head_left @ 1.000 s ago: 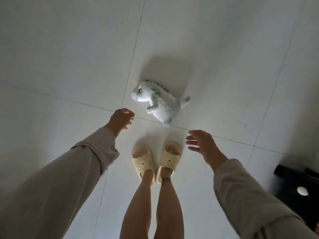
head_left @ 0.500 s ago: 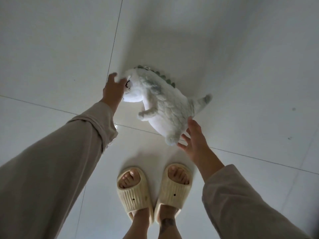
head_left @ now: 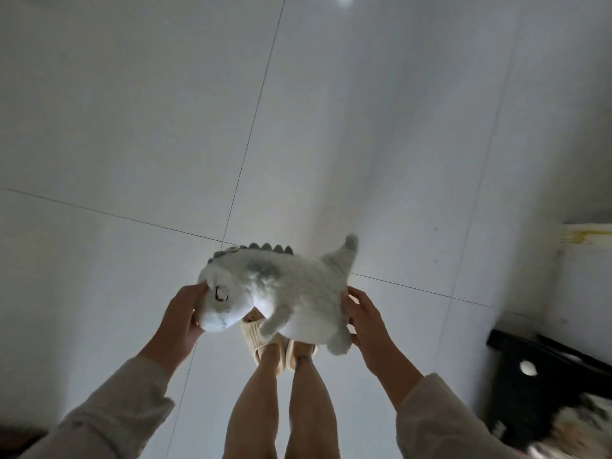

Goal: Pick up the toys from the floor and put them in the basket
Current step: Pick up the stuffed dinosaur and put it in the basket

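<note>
While left hand (head_left: 181, 321) grips the head and right hand (head_left: 366, 321) the rump, plush dinosaur (head_left: 278, 293) could slip; basket unconfirmed, maybe 4 o'clock.

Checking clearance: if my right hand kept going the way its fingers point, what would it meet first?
The plush dinosaur: the right hand already presses its rear end, fingers aimed up-left into the body. Nothing else intervenes.

I see plush dinosaur (head_left: 281, 293) white, grey-green spikes along back, grey tail tip. Slippers (head_left: 261, 336) cream, ribbed. Sleeves (head_left: 109, 422) beige. Floor (head_left: 132, 127) pale grey tile, thin dark grout lines. Black object (head_left: 536, 385) near right.
</note>
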